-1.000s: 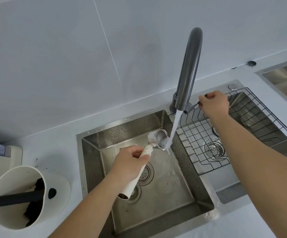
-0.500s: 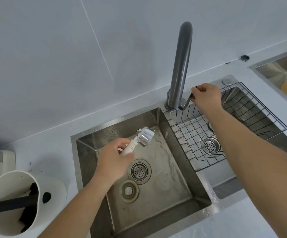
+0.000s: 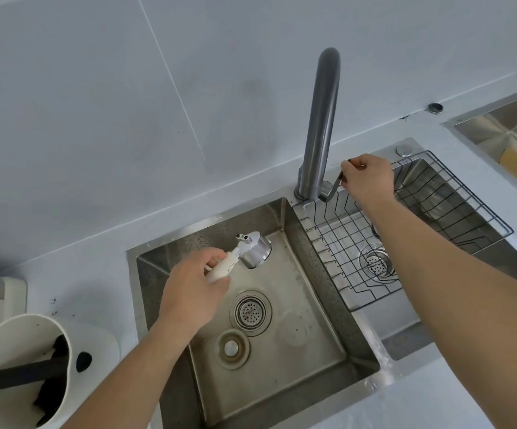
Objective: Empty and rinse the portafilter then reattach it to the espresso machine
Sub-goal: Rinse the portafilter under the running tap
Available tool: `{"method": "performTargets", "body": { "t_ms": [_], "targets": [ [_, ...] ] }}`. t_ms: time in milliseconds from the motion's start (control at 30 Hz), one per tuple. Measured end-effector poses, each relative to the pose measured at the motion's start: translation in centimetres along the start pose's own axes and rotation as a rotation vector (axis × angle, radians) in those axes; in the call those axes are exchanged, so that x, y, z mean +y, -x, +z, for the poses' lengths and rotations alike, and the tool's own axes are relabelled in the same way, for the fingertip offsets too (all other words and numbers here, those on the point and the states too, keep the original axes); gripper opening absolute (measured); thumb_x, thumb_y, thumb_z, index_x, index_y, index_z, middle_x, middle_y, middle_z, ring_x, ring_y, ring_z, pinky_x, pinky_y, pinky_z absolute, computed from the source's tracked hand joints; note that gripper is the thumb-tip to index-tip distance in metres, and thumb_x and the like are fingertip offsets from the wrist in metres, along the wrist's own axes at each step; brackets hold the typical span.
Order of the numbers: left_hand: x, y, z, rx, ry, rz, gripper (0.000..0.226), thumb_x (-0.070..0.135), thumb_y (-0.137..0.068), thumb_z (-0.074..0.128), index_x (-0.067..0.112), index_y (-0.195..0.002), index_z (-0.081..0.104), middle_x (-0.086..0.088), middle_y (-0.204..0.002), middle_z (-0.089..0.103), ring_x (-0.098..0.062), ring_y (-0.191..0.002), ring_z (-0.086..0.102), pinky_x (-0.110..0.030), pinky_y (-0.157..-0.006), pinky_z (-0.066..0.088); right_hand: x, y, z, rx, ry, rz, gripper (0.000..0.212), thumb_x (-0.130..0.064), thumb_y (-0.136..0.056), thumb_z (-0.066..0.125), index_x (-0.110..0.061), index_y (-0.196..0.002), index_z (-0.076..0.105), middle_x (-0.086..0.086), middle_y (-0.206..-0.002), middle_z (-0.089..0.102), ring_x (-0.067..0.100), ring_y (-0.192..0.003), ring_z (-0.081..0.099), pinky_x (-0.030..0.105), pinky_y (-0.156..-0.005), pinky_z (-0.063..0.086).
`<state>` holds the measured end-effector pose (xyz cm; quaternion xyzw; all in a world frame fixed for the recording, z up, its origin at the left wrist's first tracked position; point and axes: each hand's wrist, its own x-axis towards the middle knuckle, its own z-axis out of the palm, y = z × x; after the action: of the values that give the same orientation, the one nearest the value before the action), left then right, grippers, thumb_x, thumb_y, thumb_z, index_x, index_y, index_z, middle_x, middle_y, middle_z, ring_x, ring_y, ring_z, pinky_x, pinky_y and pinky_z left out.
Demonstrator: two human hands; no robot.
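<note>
My left fingers [image 3: 217, 261] hug the portafilter [image 3: 245, 252] handle tight over the sink [image 3: 313, 345], my right fingers [image 3: 359, 165] pinch the tap lever [image 3: 333, 187], so I should shake drips off gently.

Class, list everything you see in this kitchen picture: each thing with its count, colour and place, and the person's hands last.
portafilter: one, silver head, white handle, over left basin
faucet: one, dark grey, behind the basins
faucet lever: one, grey, at faucet base
left basin: one, steel, centre
wire rack: one, black, in right basin
knock box: one, white, black bar, bottom left
sponge: one, yellow, far-right sink
left hand: gripping portafilter handle
right hand: on faucet lever
</note>
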<state>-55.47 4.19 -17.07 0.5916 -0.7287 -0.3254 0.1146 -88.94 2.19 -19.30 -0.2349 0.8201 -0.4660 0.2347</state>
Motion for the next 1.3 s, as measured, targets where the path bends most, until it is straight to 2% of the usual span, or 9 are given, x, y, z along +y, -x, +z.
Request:
{"method": "performTargets", "body": {
  "t_ms": [300,500,700,800,933,1000,1100,1167,1300],
  "targets": [
    [0.3,-0.1,-0.3,0.02,-0.125,0.076,0.03,0.021,-0.083,0.071,0.034,-0.109,0.063,0.014,-0.101,0.06,-0.008,-0.081,0.057,-0.032,-0.072,0.049,0.0,0.1,0.0,0.005,-0.003,0.015,0.018,-0.029,-0.087,0.065,-0.027,-0.069,0.065,0.004,-0.08,0.075,0.026,-0.082,0.075,0.048,-0.077,0.063],
    [-0.2,0.4,-0.3,0.021,-0.076,0.045,0.029,0.022,-0.082,0.072,0.037,-0.106,0.063,0.017,-0.098,0.06,-0.006,-0.082,0.059,-0.033,-0.074,0.052,0.1,0.0,-0.1,-0.014,-0.016,0.029,0.012,-0.027,-0.088,0.064,-0.021,-0.079,0.068,0.006,-0.086,0.075,0.025,-0.086,0.074,0.047,-0.08,0.062],
    [0.1,1.0,-0.4,-0.034,0.277,-0.167,0.03,0.018,-0.082,0.073,0.034,-0.105,0.065,0.008,-0.093,0.067,-0.007,-0.079,0.062,-0.018,-0.061,0.043,-0.1,0.4,-0.3,-0.033,-0.043,0.064,0.016,-0.027,-0.086,0.063,-0.023,-0.071,0.067,0.01,-0.084,0.076,0.027,-0.085,0.076,0.05,-0.08,0.062],
    [0.3,1.6,-0.6,-0.081,0.434,-0.259,0.023,0.018,-0.085,0.071,0.03,-0.104,0.07,0.002,-0.09,0.071,-0.015,-0.072,0.065,-0.025,-0.058,0.046,-0.1,0.9,-0.6,-0.065,-0.058,0.092,0.02,-0.03,-0.088,0.06,-0.021,-0.072,0.069,0.009,-0.085,0.076,0.026,-0.086,0.076,0.05,-0.083,0.061],
    [0.4,2.7,-0.5,-0.129,0.693,-0.433,0.02,0.014,-0.086,0.069,0.026,-0.102,0.072,-0.01,-0.081,0.076,-0.018,-0.06,0.067,-0.027,-0.051,0.05,-0.2,2.0,-0.5,-0.12,-0.078,0.119,0.039,-0.031,-0.097,0.049,0.001,-0.096,0.071,0.012,-0.087,0.073,0.021,-0.087,0.074,0.048,-0.088,0.06],
    [0.6,3.2,-0.3,-0.151,0.785,-0.485,0.019,0.014,-0.088,0.067,0.022,-0.104,0.072,-0.012,-0.083,0.077,-0.021,-0.062,0.07,-0.033,-0.057,0.054,0.0,2.8,-0.4,-0.149,-0.107,0.129,0.036,-0.03,-0.098,0.048,-0.002,-0.098,0.071,0.014,-0.098,0.074,0.019,-0.088,0.072,0.046,-0.091,0.059],
    [1.1,4.0,-0.4,-0.164,0.908,-0.506,0.014,0.011,-0.091,0.062,0.016,-0.102,0.069,-0.011,-0.079,0.077,-0.023,-0.064,0.069,-0.035,-0.061,0.055,0.2,4.8,-0.7,-0.218,-0.142,0.153,0.024,-0.032,-0.097,0.052,-0.018,-0.093,0.071,0.017,-0.109,0.073,0.019,-0.086,0.066,0.048,-0.096,0.056],
    [1.5,4.4,-0.7,-0.166,0.946,-0.512,0.011,0.012,-0.092,0.061,0.015,-0.101,0.068,-0.014,-0.082,0.076,-0.021,-0.062,0.068,-0.032,-0.056,0.054,0.7,6.6,-0.9,-0.278,-0.168,0.176,0.023,-0.029,-0.098,0.054,-0.013,-0.102,0.071,0.023,-0.11,0.071,0.023,-0.093,0.068,0.047,-0.097,0.055],
    [1.6,4.9,-1.1,-0.139,0.91,-0.473,0.015,0.015,-0.092,0.063,0.017,-0.106,0.068,-0.016,-0.091,0.076,-0.021,-0.068,0.069,-0.03,-0.055,0.054,1.6,11.2,-1.0,-0.4,-0.176,0.203,0.022,-0.025,-0.098,0.058,-0.008,-0.109,0.068,0.01,-0.104,0.073,0.023,-0.099,0.07,0.036,-0.093,0.056]
  ]
}}
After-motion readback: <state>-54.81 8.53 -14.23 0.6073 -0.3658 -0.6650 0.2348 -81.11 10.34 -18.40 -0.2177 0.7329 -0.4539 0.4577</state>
